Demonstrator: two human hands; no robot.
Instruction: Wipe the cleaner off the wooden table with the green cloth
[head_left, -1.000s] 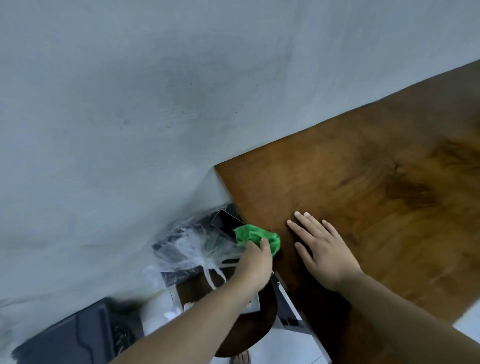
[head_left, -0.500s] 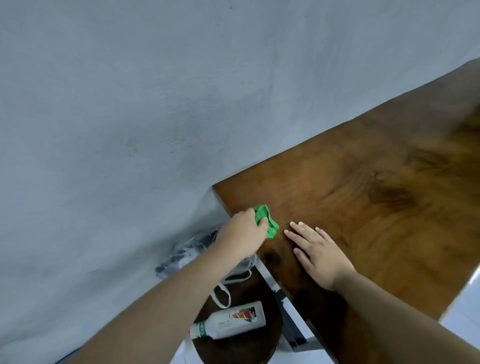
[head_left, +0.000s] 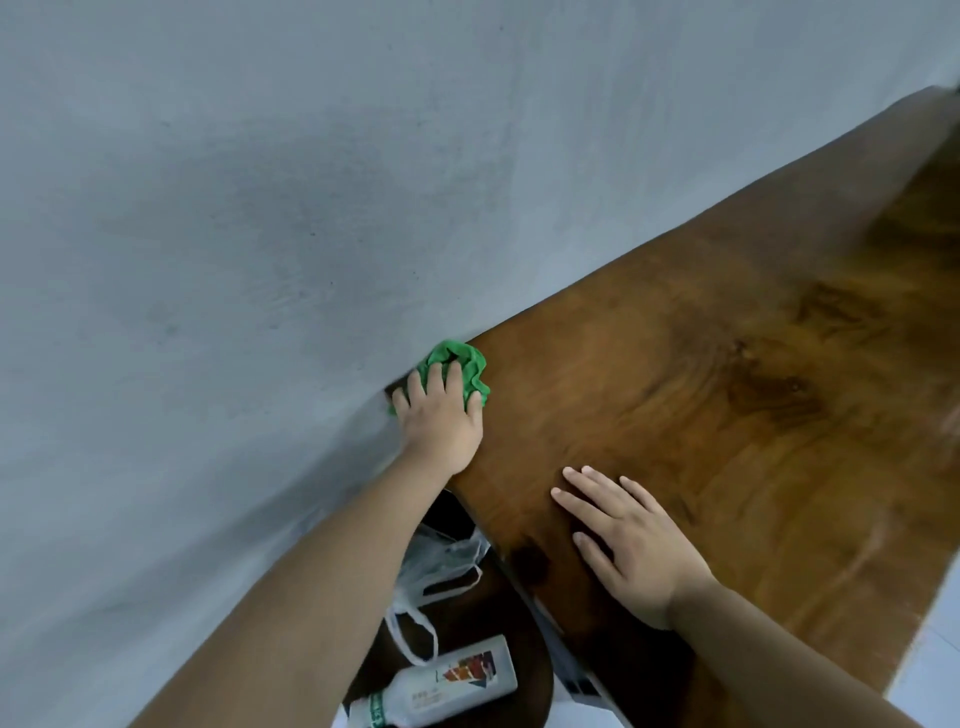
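From the head camera, the wooden desk (head_left: 727, 415) runs along a grey-blue wall (head_left: 260, 208), its brown grain showing dark knots and a faint sheen. Its far left corner meets the wall, and there the green cloth (head_left: 462, 366) lies bunched on the desk top, right at that corner and touching the wall line.

The left hand (head_left: 441, 415) presses down on the cloth, palm over it, with the fingers (head_left: 434, 379) curled into the folds so that the green fabric shows past the fingertips and beside the thumb. The hand is clenched on the cloth rather than lying flat. The left forearm reaches in from the lower left, crossing over the left edge of the desk.

The right hand (head_left: 631, 540) lies flat on the desk near the left edge, nearer the person than the cloth and apart from it. Its fingers are spread and released, grasping nothing, palm down on the wood.

Below the desk's left edge stands a dark round stool (head_left: 488, 613). On it lies a white plastic bottle (head_left: 441, 686) on its side, with a green band by the neck and a label with a red and dark picture; the writing on it is too small and blurred to read. A thin clear plastic bag (head_left: 441, 561) with loop handles rests beside it, partly hidden by the forearm.
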